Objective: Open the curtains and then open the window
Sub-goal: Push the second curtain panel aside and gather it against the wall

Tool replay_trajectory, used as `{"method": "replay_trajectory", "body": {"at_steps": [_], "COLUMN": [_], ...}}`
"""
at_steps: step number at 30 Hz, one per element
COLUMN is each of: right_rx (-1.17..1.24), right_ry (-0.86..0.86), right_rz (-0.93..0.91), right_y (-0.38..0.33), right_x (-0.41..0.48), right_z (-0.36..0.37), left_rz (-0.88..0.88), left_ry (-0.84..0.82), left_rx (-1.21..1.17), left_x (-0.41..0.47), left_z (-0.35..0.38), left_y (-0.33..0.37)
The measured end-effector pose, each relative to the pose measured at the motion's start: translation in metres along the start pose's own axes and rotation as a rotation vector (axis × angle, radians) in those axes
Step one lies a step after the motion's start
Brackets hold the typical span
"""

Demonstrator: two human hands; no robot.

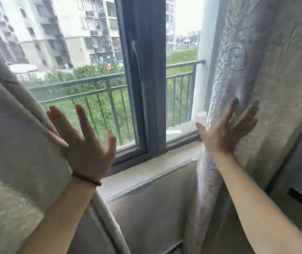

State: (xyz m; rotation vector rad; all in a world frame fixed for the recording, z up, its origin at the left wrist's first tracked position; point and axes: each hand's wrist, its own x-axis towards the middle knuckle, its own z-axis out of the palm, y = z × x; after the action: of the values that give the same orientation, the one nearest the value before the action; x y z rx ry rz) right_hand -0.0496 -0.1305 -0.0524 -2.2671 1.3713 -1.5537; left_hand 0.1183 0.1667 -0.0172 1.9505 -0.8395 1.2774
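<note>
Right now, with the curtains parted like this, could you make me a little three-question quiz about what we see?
1. True or false: the left hand grips a fistful of the left curtain.
2. Which wrist wears the bracelet?
3. The right hand is: A) flat against the right curtain; B) on the window frame; C) holding the railing.

Key: 1 false, its fingers are spread open. 2 the left. 3 A.

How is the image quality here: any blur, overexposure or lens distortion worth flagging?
Head view: the left curtain is smeared with motion blur; the sky at top right is blown out white; the window frame and buildings lean from wide-angle distortion; both hands, left hand and right hand, stay fairly sharp.
</note>
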Motion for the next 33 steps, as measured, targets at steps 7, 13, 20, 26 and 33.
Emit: {"method": "replay_trajectory", "body": {"at_steps": [7,13,20,26,33], "right_rx": [0.062,0.289,0.284,0.098,-0.018], "right_ry": [-0.017,-0.052,0.010,0.021,0.001], "right_rz": [0.146,0.103,0.112,0.207,0.283], "right_y": [0.113,0.171,0.214,0.256,0.299], "right_x": [0.078,0.103,0.131,0.178,0.254], "right_z": [0.047,0.078,0.103,0.108,0.123], "left_rz": [0.130,0.331,0.412,0.472,0.490], "left_ry": [-0.230,-0.273,-0.230,-0.223,-0.158], "left_rx": [-0.406,-0.598,-0.752,-0.969,-1.075], "left_x": [0.035,0.088,0.127,0.137,0.177], "left_z": [0.149,0.243,0.339,0.408,0.495], "left_y": [0.157,0.280,0.398,0.469,0.556]}}
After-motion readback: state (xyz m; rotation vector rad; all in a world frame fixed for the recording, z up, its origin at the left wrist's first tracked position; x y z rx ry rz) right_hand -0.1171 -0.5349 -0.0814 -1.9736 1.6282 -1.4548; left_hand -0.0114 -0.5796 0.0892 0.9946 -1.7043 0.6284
